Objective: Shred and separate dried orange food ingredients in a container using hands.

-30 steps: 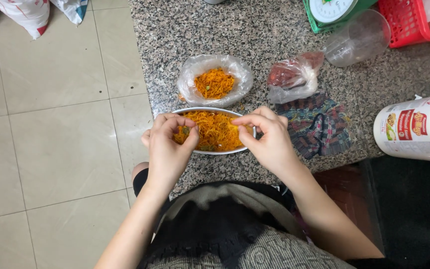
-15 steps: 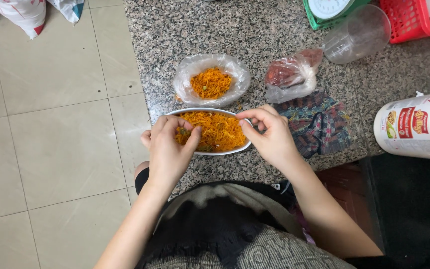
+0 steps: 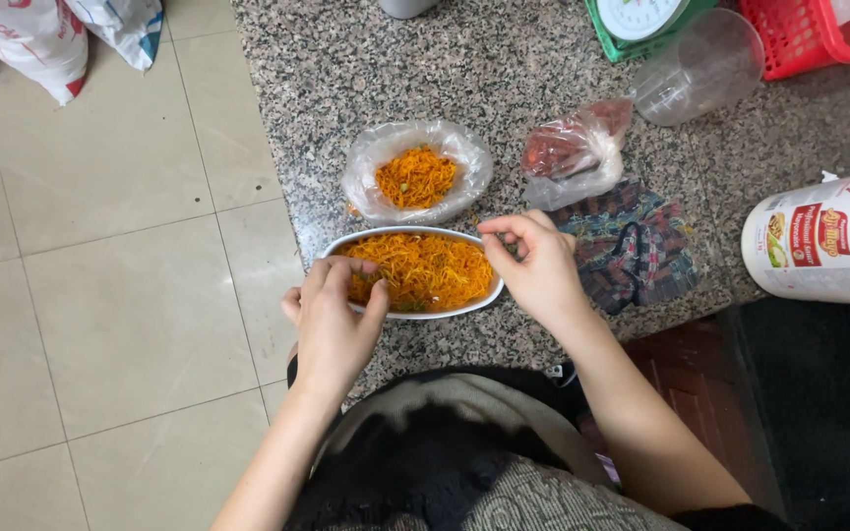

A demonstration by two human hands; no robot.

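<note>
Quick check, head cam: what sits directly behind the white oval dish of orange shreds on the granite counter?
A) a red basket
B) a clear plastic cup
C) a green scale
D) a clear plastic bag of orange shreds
D: the clear plastic bag of orange shreds lies just beyond the white oval dish, which both hands work at; no other container is that near.

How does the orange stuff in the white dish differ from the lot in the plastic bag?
The white oval dish lies nearest the person, with the left hand on its rim and the right hand at its end; the clear plastic bag sits behind, untouched. The dish's heap looks larger and spread flat; the bag's is a small mound. Both hold orange shreds.
</note>
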